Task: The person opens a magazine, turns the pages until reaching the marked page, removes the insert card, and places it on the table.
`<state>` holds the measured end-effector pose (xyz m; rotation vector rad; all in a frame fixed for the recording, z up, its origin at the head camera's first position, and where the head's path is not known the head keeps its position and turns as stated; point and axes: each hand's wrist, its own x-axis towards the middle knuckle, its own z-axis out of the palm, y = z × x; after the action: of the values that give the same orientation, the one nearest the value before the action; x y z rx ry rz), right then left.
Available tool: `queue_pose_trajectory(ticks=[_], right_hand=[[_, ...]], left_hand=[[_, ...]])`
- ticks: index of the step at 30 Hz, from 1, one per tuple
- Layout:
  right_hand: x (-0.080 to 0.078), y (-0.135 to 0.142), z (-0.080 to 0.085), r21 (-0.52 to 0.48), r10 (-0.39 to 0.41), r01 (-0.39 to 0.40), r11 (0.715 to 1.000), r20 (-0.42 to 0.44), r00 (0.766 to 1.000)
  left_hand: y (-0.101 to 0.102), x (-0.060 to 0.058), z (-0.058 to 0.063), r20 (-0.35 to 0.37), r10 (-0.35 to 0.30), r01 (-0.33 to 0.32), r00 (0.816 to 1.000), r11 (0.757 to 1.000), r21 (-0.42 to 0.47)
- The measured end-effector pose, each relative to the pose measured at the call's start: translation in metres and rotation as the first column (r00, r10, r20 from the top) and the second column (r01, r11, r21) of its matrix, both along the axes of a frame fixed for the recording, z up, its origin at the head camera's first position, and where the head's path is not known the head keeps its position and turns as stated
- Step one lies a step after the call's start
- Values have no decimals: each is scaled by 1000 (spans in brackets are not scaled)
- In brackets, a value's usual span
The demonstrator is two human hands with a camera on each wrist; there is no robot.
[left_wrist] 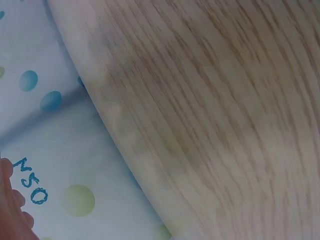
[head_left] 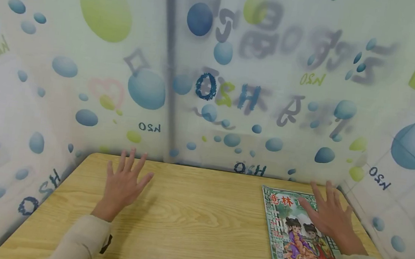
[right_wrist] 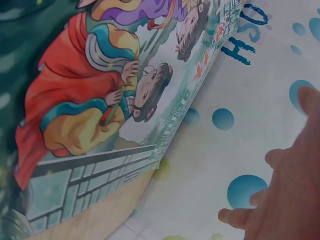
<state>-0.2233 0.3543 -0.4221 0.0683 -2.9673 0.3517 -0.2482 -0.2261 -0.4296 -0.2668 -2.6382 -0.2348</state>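
Observation:
My left hand [head_left: 122, 188] is held over the left part of the wooden table [head_left: 199, 212], fingers spread and straight, with nothing in it. In the left wrist view only some fingertips [left_wrist: 19, 200] show at the lower left edge. Over the upper right part of a magazine [head_left: 276, 236] hovers my right hand [head_left: 332, 218], its fingers spread too and holding nothing. The magazine lies on the table's right side, its green cover printed with two cartoon figures in robes. The right wrist view shows this magazine cover [right_wrist: 90, 100] close up, with the right hand [right_wrist: 290, 175] at the right edge.
A pale curtain [head_left: 206, 146] with blue and green dots and mirrored H2O lettering hangs behind the table and along both sides. Light sleeves [head_left: 80, 238] cover both forearms, and a dark band [head_left: 106, 245] shows at the left cuff.

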Motion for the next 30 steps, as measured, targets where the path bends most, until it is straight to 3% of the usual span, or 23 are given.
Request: queue_pose_trajectory(ticks=[7, 16, 30], right_hand=[[2, 6, -4, -14, -21, 22, 1000, 95, 995], [1, 17, -11, 24, -11, 6, 1000, 237, 971], [1, 21, -18, 45, -6, -11, 999, 359, 933]], left_hand=[[9, -1, 0, 145, -25, 19, 989, 999, 48], [25, 3, 0, 180, -79, 65, 981, 995, 80], [55, 7, -5, 258, -230, 187, 938, 965, 183]])
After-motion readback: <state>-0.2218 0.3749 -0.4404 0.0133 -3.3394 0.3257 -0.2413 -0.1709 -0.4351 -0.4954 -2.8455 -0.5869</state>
